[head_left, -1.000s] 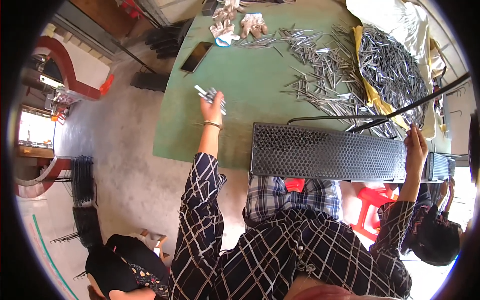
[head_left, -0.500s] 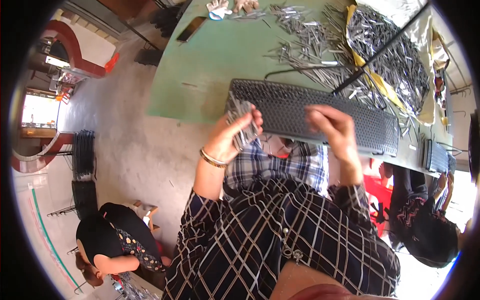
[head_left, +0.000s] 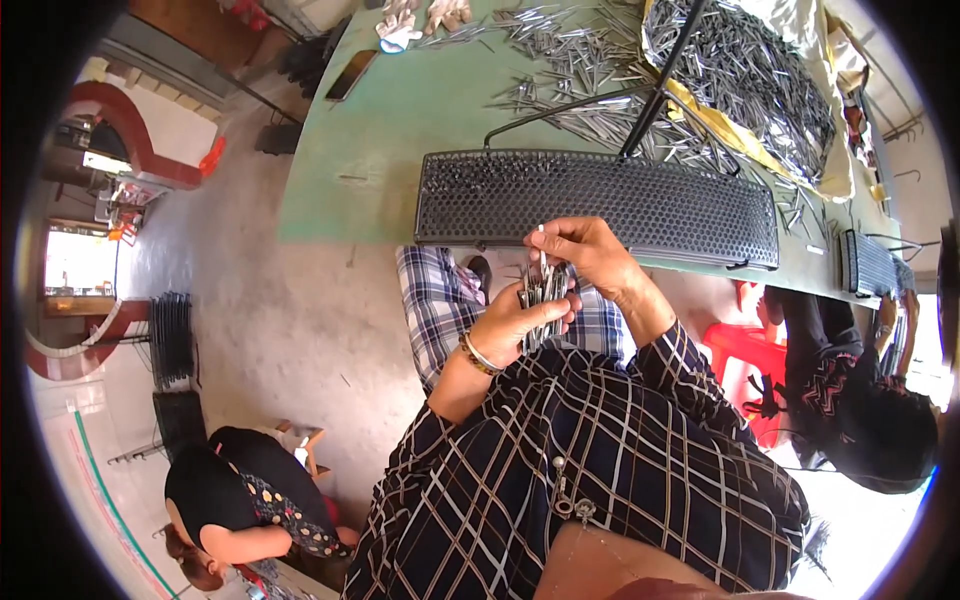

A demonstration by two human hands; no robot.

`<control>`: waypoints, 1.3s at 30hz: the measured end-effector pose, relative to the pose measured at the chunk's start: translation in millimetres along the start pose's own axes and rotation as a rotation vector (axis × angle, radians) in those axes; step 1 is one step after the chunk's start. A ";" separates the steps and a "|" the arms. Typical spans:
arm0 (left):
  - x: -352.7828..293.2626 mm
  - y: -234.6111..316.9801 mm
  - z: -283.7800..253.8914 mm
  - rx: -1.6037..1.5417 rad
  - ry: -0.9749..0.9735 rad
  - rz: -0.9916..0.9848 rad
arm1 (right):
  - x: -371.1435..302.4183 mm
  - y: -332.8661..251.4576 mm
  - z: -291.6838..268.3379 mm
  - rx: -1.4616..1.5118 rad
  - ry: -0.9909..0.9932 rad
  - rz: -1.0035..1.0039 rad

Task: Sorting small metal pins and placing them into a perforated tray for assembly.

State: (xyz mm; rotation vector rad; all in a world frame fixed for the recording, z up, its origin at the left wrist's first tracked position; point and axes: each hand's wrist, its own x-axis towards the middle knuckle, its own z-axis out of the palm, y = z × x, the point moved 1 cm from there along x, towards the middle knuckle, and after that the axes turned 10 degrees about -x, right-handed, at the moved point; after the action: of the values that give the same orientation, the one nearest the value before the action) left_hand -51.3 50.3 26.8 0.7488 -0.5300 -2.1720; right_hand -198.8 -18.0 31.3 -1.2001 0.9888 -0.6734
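Observation:
A bundle of short, thin metal rods (head_left: 544,292) is wrapped in my left hand (head_left: 515,322), low in front of my chest. Just above it, my right hand (head_left: 592,258) pinches one slim rod between thumb and fingertips, with part of it showing bright. Both hands are close together at the near edge of a black perforated metal rack (head_left: 640,208), which lies along the front of the green table (head_left: 400,120). Small pieces fill many of the holes at the rack's left end. My fingers hide part of the bundle.
Loose metal rods (head_left: 580,60) are strewn over the table, beside a yellow-edged sack (head_left: 745,75) heaped with more. A black rod frame (head_left: 650,125) rises behind the rack. A phone (head_left: 353,75) and gloves (head_left: 398,30) lie at far left. Other people sit at lower left and right.
My right hand has come left from over the rack to the bundle. My left hand has moved down and right, toward my body, still holding the rods. The view has shifted slightly.

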 end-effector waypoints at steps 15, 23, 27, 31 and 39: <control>22.0 31.3 -55.1 -0.173 0.010 0.059 | 60.9 -25.5 13.8 0.001 0.382 -0.206; 28.0 35.6 -58.7 -0.186 0.161 0.146 | 89.5 -13.2 -4.9 0.004 0.570 -0.307; 26.8 36.2 -60.7 -0.222 0.209 0.144 | 82.8 -14.0 -12.5 0.062 0.519 -0.205; 20.4 38.6 -66.0 -0.396 0.218 0.139 | 64.4 -25.9 -2.3 0.156 0.383 -0.148; 9.0 28.2 -53.9 -0.140 0.251 0.174 | 41.5 -6.9 9.6 0.049 0.241 -0.084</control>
State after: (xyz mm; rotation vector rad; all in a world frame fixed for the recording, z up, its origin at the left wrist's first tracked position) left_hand -5.7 18.9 0.1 0.8497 -0.2983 -1.8990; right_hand -171.4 -51.1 27.5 -1.1401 1.1189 -0.9202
